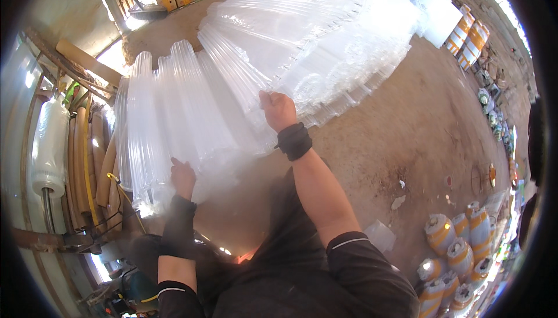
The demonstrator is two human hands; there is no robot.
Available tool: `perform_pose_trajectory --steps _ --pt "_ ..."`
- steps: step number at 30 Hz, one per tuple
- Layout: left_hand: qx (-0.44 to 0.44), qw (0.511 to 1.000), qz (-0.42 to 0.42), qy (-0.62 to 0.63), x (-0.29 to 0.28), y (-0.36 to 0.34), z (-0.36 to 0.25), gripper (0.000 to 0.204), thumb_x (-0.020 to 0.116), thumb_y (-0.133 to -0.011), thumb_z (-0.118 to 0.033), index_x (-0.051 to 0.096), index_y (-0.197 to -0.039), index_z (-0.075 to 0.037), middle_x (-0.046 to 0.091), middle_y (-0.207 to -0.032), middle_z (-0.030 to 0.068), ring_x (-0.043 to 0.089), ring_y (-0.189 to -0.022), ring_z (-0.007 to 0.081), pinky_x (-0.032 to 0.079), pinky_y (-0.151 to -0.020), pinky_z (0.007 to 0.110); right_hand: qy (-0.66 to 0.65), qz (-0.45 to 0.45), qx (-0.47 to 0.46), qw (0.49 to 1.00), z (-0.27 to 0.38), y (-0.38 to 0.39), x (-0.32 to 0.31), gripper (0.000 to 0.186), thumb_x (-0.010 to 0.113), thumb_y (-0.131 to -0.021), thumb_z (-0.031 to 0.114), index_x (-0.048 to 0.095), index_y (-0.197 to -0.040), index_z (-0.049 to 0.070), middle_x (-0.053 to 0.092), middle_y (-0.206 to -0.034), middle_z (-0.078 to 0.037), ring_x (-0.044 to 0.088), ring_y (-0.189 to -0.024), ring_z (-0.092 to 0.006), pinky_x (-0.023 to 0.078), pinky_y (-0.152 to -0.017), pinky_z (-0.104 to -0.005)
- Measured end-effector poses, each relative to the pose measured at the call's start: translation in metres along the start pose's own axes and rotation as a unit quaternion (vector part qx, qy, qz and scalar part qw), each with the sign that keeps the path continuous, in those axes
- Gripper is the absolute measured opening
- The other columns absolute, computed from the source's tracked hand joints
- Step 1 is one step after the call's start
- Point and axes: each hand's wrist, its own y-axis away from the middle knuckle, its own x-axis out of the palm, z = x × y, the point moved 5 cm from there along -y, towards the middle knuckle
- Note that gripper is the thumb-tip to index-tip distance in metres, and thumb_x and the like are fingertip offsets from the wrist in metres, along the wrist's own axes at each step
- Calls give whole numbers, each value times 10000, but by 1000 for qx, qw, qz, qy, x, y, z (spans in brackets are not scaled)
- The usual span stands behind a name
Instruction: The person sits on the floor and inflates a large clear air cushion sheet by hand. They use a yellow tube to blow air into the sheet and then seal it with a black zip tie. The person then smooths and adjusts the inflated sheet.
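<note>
Dirt floor (pixel 407 120), far heap of clear plastic sleeves (pixel 325 33); right hand (pixel 278 110) grasping one bundle, left hand (pixel 183 177) gripping near stacked rolls (pixel 168 115), sorting apparently partway.

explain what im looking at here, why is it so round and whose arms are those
This is one view from a wide fisheye camera worn on a person's head, looking down, so straight edges bend. The arms are the wearer's own, bare hands with dark sleeves. The left hand rests on a stack of clear ribbed plastic tubes. The right hand, with a black wrist strap, touches a bigger fanned pile of clear plastic sleeves. Both piles lie on a dirt floor. Orange and white wrapped rolls sit at lower right.
</note>
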Motion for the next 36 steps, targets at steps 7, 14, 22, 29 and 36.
perform_pose_trajectory --steps 7,14,22,29,36 --pt "-17 997 -10 73 -22 -1 4 491 491 -945 -307 419 -1290 34 625 -1084 257 610 -952 447 476 -824 507 -13 -8 9 1000 -1 1 2 434 570 -909 364 658 -704 -8 639 -659 -166 633 -652 -295 483 -659 -375" --pt "-43 997 -37 61 -34 8 -13 666 462 -922 -556 474 -1231 34 652 -1031 260 626 -917 454 476 -816 509 -10 -38 -78 996 -4 1 6 442 580 -919 364 653 -703 -14 612 -615 -148 598 -597 -243 464 -618 -367" --pt "-16 996 -33 87 -31 -1 -4 602 478 -911 -572 538 -992 22 647 -888 271 613 -876 464 477 -765 516 3 10 23 1000 -6 -2 4 461 518 -908 389 665 -697 6 636 -719 -221 620 -736 -400 470 -709 -446" --pt "-1 980 -106 170 -34 1 0 550 491 -913 -531 570 -936 13 621 -961 277 585 -939 452 449 -820 501 10 14 33 999 -9 -4 7 479 512 -924 399 675 -728 -7 645 -716 -213 634 -730 -374 471 -704 -428" --pt "-84 976 17 203 -21 -3 7 649 460 -910 -576 573 -1001 56 610 -1011 311 570 -1011 460 433 -870 501 13 28 22 999 -7 -4 7 455 513 -935 362 671 -755 -25 652 -731 -200 630 -738 -345 466 -723 -407"
